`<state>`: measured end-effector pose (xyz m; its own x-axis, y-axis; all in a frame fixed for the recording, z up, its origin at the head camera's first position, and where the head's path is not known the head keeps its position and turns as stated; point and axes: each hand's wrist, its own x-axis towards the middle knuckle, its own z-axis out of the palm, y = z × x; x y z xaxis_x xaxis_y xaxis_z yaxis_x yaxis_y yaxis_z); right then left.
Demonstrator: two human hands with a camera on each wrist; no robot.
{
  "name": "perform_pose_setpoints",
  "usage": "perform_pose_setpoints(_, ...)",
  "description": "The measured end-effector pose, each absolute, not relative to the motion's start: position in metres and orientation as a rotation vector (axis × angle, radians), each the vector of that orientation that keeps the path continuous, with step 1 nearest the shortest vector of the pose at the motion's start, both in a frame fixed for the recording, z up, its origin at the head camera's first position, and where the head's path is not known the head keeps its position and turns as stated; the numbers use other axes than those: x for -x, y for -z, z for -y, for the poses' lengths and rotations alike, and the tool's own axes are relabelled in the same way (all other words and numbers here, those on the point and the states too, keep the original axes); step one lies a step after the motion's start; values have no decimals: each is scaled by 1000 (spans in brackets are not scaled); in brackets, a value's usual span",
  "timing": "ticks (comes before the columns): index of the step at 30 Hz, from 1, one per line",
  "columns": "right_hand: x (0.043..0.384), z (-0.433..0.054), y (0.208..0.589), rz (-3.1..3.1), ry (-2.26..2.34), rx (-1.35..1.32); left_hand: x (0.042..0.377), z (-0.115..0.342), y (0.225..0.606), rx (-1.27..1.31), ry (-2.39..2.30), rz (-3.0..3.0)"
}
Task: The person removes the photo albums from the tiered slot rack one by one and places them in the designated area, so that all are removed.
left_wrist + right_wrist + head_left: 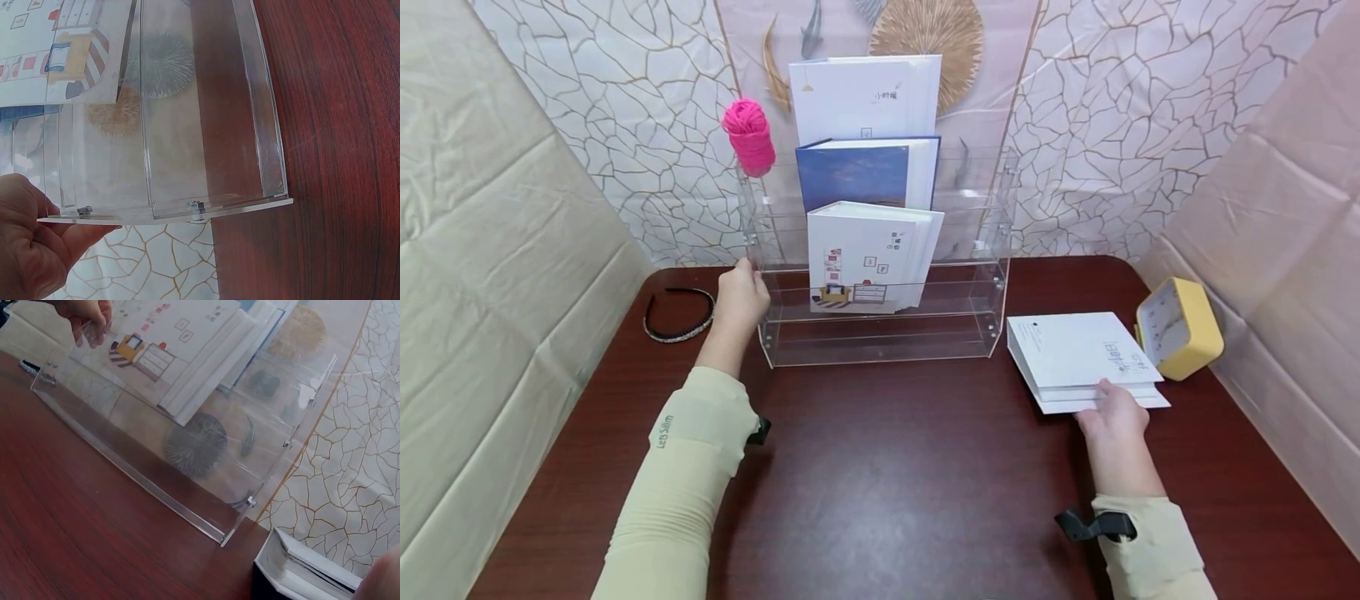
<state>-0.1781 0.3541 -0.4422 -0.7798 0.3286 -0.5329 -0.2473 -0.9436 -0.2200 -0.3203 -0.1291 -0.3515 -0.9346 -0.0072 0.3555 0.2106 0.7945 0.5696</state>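
Note:
A clear acrylic rack [880, 350] stands on the table with three tiers. In the lowest filled tier leans a white book [857, 242] with a drawn room on its cover; behind it rise a blue book [857, 171] and another white book [842, 100]. My left hand [741, 296] grips the rack's left side panel [156, 219], thumb and fingers on either face of it. To the right of the rack, my right hand [1116, 417] pinches the near edge of a white book [1067, 346], thumb on top. Only a blurred part of that hand [384, 581] shows in the right wrist view.
A pink yarn skein [749, 142] sits atop the rack's left side. Left of the rack lies a dark, sparkly headband [677, 337]. A yellow clock [1198, 329] stands close behind the held book's right side. Fabric walls [490, 250] border the table [880, 467].

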Motion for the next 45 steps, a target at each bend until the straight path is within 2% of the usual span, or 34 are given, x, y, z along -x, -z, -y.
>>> perform_pose_setpoints(6, 175, -330, 410, 312, -2680, 903, 321, 130, 351, 155, 894, 2642)
perform_pose_setpoints(18, 163, -332, 400, 711, -2604, 1174, 321, 129, 354, 155, 880, 2649)
perform_pose_setpoints(30, 149, -339, 397, 829, -2568, 1217, 319, 128, 351, 146, 882, 2647)
perform_pose_setpoints(34, 148, -331, 388, 906, -2605, 1021, 319, 130, 350, 144, 887, 2657)
perform_pose_setpoints(41, 170, -304, 360, 1108, -2466, 269, 320, 131, 350, 141, 886, 2652)
perform_pose_setpoints(45, 191, -281, 347, 1255, -2266, -31, 321, 129, 353, 152, 875, 2654)
